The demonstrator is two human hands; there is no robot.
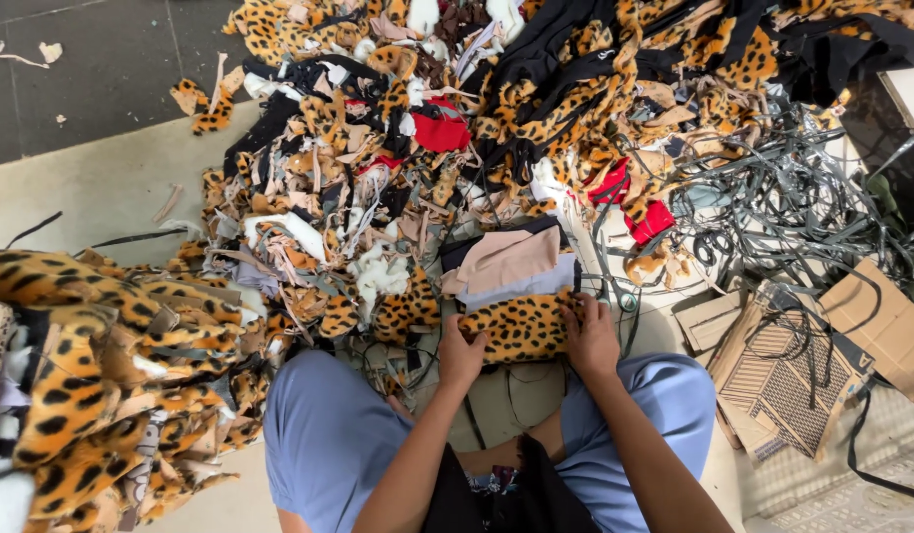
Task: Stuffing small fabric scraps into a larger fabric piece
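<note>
A leopard-print fabric piece [521, 326] lies in front of my knees on a small stack of beige, white and dark cloth pieces [506, 262]. My left hand [460, 353] grips its left end. My right hand [590, 338] grips its right end. Both hands have the fingers curled over the fabric's edge. My knees in light blue trousers [324, 424] frame the spot.
A big heap of leopard-print, beige, black and red scraps [398, 148] fills the floor ahead. A stack of leopard-print pieces [92, 365] sits at the left. Tangled grey straps [773, 197] and cardboard pieces [881, 321] lie at the right.
</note>
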